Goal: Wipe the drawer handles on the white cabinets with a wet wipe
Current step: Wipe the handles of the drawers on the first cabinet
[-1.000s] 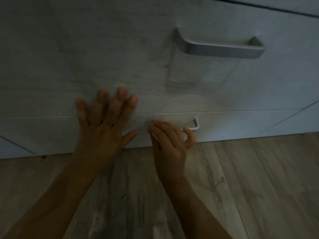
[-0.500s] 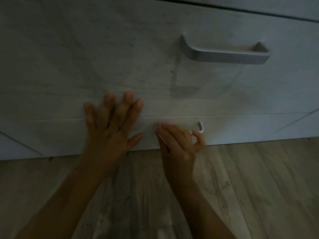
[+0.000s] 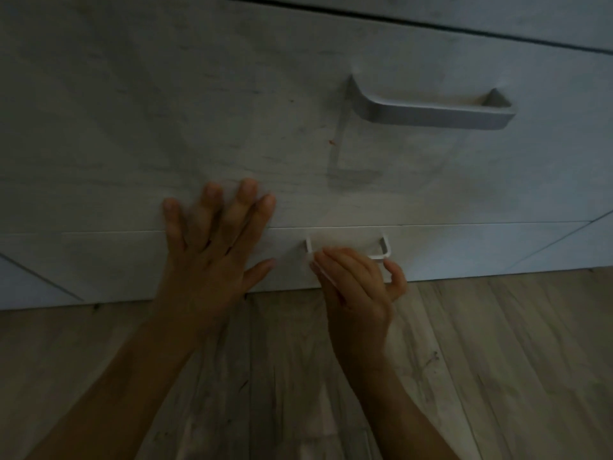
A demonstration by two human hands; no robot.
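As I watch from the head view, left grip [image 3: 215, 257]: fingers spread flat against the white drawer front [image 3: 99, 260].
Right grip [image 3: 358, 287]: curled, pinching the wet wipe [image 3: 319, 267].
Wet wipe: against the small white handle [image 3: 384, 250], left end.
Grey handle [image 3: 431, 115]: higher up, untouched.

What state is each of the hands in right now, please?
Left hand: open, fingers spread flat against the cabinet front.
Right hand: closed on the wet wipe, at the lower drawer handle.
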